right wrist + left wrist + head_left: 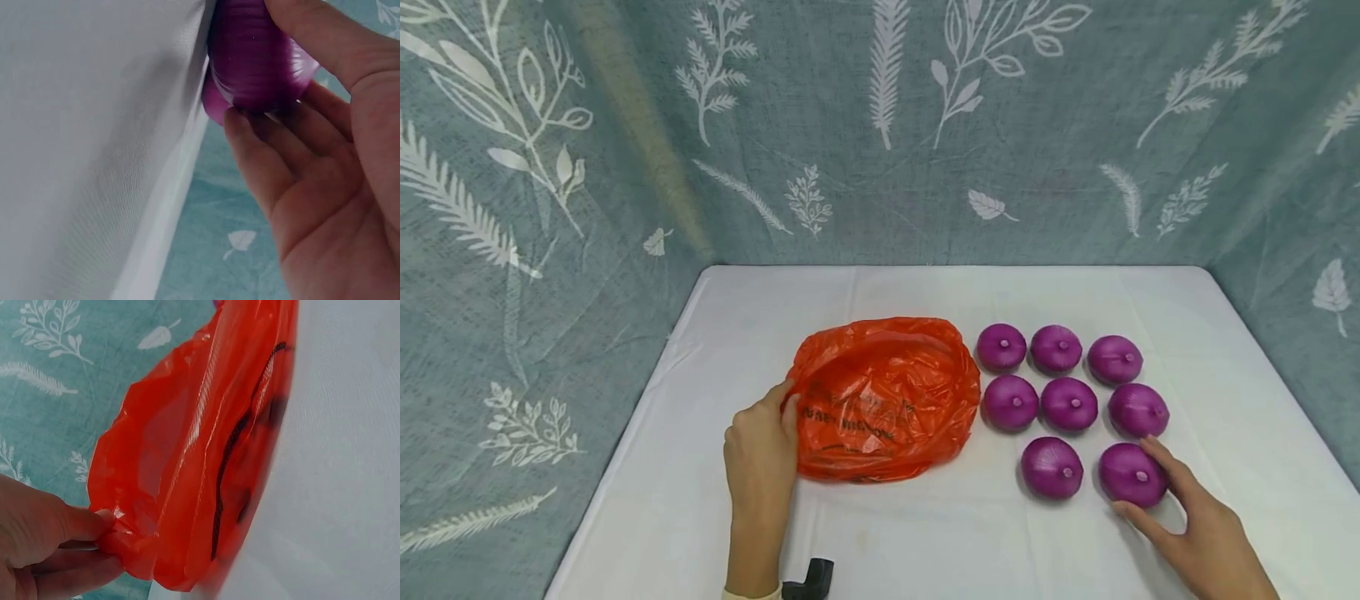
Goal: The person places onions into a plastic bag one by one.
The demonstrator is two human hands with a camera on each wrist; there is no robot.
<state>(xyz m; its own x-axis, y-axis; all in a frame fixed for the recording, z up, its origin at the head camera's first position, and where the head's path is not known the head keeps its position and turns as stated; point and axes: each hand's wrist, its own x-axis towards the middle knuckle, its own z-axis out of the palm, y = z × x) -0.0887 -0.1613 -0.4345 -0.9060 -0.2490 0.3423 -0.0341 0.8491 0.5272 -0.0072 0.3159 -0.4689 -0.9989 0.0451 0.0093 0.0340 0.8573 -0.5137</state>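
Observation:
A red plastic bag (880, 392) with dark print lies on the white table, its mouth spread wide. My left hand (763, 450) pinches the bag's left rim between thumb and fingers; the left wrist view shows the thin film (144, 487) caught at the fingertips. To the right of the bag sit several shiny purple onions, each with a pale nub. My right hand (1206, 525) holds the nearest right onion (1131, 475), thumb on one side and fingers on the other. In the right wrist view that onion (253, 59) appears ridged and still close to the table.
Left of the held onion is another onion (1052, 468). Behind them two rows of onions (1069, 405) stand close together, near the bag's right edge. The white table (760, 308) ends at a green leaf-patterned cloth (850, 192) at the back and sides.

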